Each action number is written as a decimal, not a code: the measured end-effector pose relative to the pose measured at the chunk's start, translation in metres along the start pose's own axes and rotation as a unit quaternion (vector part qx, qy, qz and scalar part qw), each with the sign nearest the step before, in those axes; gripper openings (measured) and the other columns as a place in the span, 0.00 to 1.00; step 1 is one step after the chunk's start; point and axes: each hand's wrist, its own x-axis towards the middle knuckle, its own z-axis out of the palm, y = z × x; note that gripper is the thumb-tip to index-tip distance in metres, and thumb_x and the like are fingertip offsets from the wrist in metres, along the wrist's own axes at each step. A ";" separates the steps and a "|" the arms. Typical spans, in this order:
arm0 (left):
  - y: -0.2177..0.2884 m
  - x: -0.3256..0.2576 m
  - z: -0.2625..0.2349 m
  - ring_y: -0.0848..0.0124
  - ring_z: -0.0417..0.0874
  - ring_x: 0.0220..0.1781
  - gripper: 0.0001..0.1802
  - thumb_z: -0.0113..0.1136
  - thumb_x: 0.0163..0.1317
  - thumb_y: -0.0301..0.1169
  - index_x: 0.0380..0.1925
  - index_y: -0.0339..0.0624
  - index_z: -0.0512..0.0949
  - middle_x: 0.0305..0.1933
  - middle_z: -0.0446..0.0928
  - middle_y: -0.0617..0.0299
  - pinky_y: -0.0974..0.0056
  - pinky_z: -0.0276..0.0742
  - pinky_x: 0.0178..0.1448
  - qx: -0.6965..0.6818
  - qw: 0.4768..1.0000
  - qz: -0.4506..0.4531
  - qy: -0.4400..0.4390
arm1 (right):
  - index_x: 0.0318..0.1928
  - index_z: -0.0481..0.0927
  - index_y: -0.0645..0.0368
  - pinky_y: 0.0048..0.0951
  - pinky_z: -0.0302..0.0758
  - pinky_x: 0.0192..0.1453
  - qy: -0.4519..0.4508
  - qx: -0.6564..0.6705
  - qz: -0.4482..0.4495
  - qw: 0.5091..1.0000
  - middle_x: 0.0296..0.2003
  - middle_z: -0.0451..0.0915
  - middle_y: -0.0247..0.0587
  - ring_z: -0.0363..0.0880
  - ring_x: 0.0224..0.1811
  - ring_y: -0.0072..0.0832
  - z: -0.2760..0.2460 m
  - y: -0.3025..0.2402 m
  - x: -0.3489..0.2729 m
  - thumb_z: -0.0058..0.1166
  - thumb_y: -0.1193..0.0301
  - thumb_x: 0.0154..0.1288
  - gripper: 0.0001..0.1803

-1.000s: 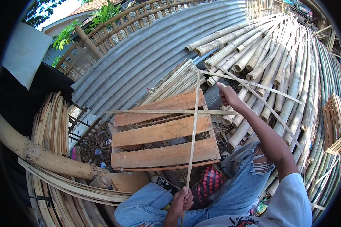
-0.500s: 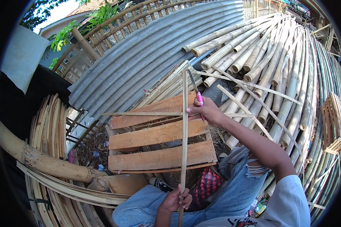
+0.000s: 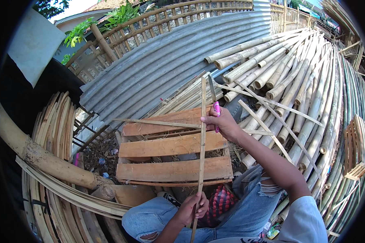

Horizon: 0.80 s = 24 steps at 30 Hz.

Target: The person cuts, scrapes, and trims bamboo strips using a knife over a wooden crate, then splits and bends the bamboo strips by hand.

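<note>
A long, narrow bamboo strip (image 3: 201, 162) stands nearly upright before me, its top leaning slightly right. Low down, my left hand (image 3: 192, 208) is closed round it, above my knee. Farther up, my right hand (image 3: 224, 123) grips a knife (image 3: 217, 109) with a pink and white handle, blade pointing up beside the strip's upper end. The right thumb rests against the strip. Behind the strip is a slatted wooden crate (image 3: 170, 172) with broad planks and shavings on it. Another thin strip (image 3: 158, 122) lies across the crate's far part, passing behind the upright one.
Bamboo poles (image 3: 288, 77) fill the right side, with loose strips crossing over them. Corrugated metal sheeting (image 3: 166, 69) stands behind the crate. At left are a thick bamboo pole (image 3: 48, 162) and bundled strips (image 3: 54, 125). A small slatted crate (image 3: 356, 148) sits at far right.
The view has tilted and shifted a little. The upright strip leans slightly more to the right at its top, and my left hand sits a touch higher. Both hands keep their holds.
</note>
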 end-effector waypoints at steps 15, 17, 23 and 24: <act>0.012 0.011 -0.010 0.83 0.50 0.10 0.20 0.43 0.69 0.46 0.23 0.46 0.63 0.12 0.52 0.73 0.76 0.47 0.14 -0.069 0.995 0.028 0.064 | 0.24 0.70 0.62 0.22 0.60 0.21 -0.096 -0.344 0.081 0.930 0.13 0.64 0.28 0.60 0.16 0.15 0.001 0.005 -0.045 0.51 0.57 0.65 0.21; 0.014 0.010 -0.016 0.84 0.49 0.10 0.19 0.43 0.69 0.46 0.23 0.46 0.63 0.13 0.52 0.73 0.76 0.46 0.14 -0.079 0.994 0.036 0.066 | 0.25 0.73 0.65 0.30 0.67 0.24 -0.184 -0.515 0.094 0.832 0.13 0.68 0.39 0.69 0.16 0.25 0.009 -0.002 -0.051 0.55 0.61 0.61 0.18; 0.006 0.016 -0.015 0.86 0.48 0.11 0.22 0.41 0.69 0.50 0.21 0.48 0.61 0.13 0.50 0.75 0.75 0.39 0.13 0.037 0.971 0.083 0.221 | 0.25 0.79 0.64 0.45 0.73 0.36 -0.283 -0.602 0.030 0.746 0.21 0.76 0.56 0.77 0.28 0.51 0.032 0.031 -0.085 0.53 0.66 0.54 0.12; 0.005 0.017 -0.014 0.86 0.48 0.11 0.22 0.41 0.69 0.50 0.21 0.48 0.61 0.13 0.50 0.75 0.75 0.39 0.13 0.034 0.971 0.082 0.221 | 0.25 0.79 0.64 0.45 0.73 0.36 -0.306 -0.601 -0.010 0.738 0.20 0.76 0.55 0.77 0.28 0.51 0.036 0.036 -0.088 0.52 0.67 0.54 0.12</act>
